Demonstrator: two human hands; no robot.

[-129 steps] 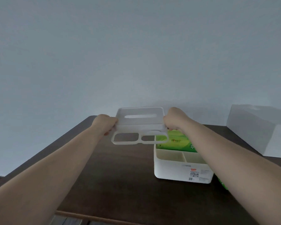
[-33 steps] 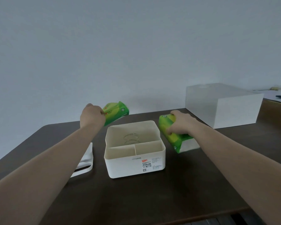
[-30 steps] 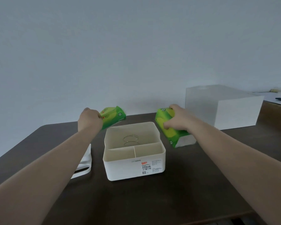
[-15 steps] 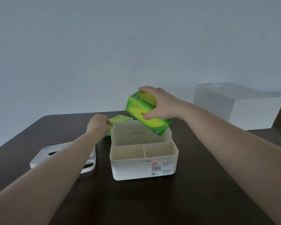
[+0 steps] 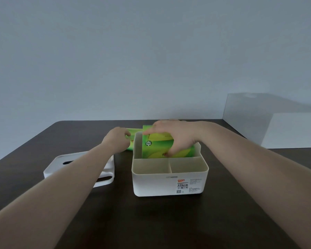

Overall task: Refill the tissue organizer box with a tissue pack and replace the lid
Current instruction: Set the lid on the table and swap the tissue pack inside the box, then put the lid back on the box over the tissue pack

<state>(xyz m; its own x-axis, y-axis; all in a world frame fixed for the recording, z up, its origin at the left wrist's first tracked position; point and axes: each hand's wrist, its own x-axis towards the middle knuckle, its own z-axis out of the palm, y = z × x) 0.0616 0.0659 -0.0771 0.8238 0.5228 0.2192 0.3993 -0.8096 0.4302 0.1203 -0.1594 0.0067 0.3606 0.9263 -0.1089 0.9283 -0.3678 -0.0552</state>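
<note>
Since the camera looks down from the head, both bare forearms come in from the bottom corners over the dark bench (image 5: 151, 221). Closest to me is the white organizer box (image 5: 169, 182), sitting roughly in the middle with a sticker label on its front wall. Its two small front compartments have nothing in them that I can see. Off to the left of it, the lid (image 5: 108, 169) lies flat on the bench, partly covered by the left forearm, so it's clearly not back on the box yet.

A bit further back, the right hand (image 5: 178, 137) has its fingers clamped on a green tissue pack (image 5: 158, 146), thumb toward me and the rest over the top. That pack is tilted, with its lower end already down in the big rear compartment and its upper left corner sticking above the rim.

Just left of the box, the left hand (image 5: 117, 141) is curled against a second green pack (image 5: 133, 141) lying behind the box corner; can't really tell if it's gripping it or just touching.

Far right there's a big white box (image 5: 269, 121) on the bench, against the plain wall (image 5: 151, 51).
</note>
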